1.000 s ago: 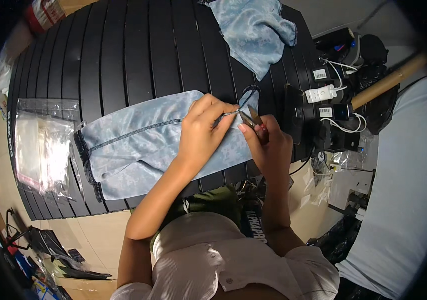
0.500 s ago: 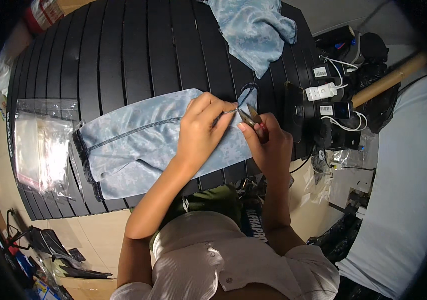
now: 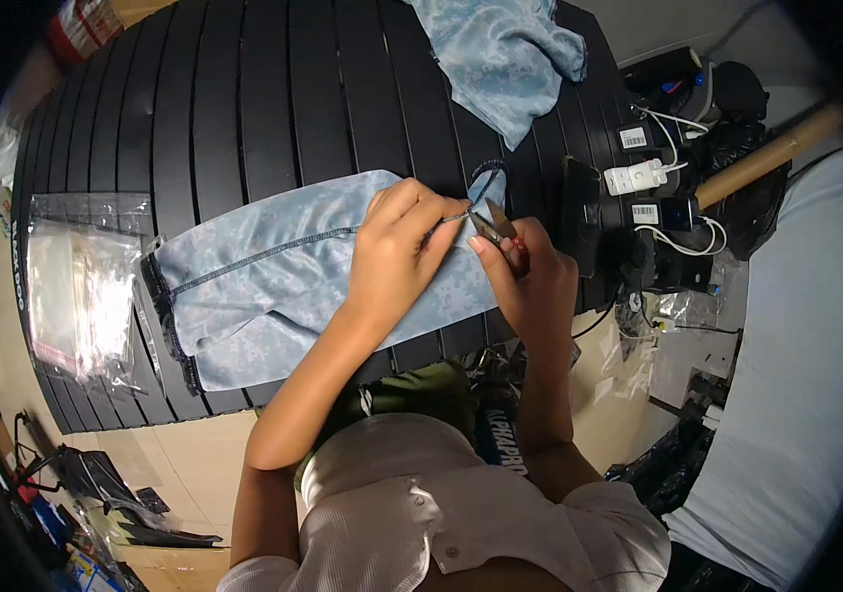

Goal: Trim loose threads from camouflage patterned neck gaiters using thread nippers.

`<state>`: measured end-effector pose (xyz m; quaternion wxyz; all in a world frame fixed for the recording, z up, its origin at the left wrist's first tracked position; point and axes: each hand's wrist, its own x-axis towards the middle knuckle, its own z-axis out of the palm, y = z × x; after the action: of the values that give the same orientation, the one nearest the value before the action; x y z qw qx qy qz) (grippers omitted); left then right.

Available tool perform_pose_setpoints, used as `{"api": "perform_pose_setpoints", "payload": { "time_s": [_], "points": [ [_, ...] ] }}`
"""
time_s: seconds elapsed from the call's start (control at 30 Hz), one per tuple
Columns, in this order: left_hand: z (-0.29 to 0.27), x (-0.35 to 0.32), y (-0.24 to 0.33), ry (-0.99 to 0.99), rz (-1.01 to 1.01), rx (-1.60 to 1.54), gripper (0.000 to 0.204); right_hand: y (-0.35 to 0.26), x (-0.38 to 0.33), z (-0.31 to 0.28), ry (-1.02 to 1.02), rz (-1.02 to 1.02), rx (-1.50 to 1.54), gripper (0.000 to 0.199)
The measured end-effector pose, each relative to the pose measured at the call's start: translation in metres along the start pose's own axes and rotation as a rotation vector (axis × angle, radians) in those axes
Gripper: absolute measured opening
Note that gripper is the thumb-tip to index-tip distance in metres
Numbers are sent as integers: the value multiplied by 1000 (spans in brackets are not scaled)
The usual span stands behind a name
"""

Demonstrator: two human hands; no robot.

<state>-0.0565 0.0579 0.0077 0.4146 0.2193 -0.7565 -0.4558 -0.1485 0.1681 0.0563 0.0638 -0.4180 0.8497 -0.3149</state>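
One clear plastic pkt (image 3: 81, 296), far L on black slatted counter (image 3: 268, 99); then long pale-blue camo-print cloth (image 3: 318, 276), laid out on same, its dark seam (image 3: 263, 258) in pinch of L hand (image 3: 397, 242); lastly R hand (image 3: 540, 281), curled round red-trimmed metal snips (image 3: 485, 230), blades apart.

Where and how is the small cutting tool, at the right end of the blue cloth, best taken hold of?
Probably by the rear end of the cutting tool, from the near right, as the right hand does: its blades point forward-left, away from there.
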Motion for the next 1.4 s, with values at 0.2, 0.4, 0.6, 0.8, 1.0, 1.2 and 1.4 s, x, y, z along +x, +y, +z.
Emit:
{"api": "perform_pose_setpoints", "payload": {
  "time_s": [0.2, 0.4, 0.6, 0.8, 1.0, 1.2, 1.4],
  "points": [
    [-3, 1, -2, -34, -26, -32, 15, 4, 2, 3, -65, 42, 140, 26],
    [-3, 4, 2, -46, -73, -95, 13, 14, 1, 11, -107, 103, 408, 21],
    [-6, 6, 1, -65, -175, -253, 13, 19, 3, 11, -127, 123, 460, 18],
    [-7, 8, 1, -91, -221, -333, 13, 22, 2, 11, -139, 124, 469, 17],
    [-8, 8, 3, -75, -128, -259, 13, 20, -1, 0, -157, 166, 495, 18],
    [-13, 8, 5, -62, -162, -177, 13, 15, 2, -16, -204, 105, 232, 18],
    [-6, 5, 1, -60, -105, -171, 16, 14, 3, -8, 7, -36, 581, 12]
  ]
}}
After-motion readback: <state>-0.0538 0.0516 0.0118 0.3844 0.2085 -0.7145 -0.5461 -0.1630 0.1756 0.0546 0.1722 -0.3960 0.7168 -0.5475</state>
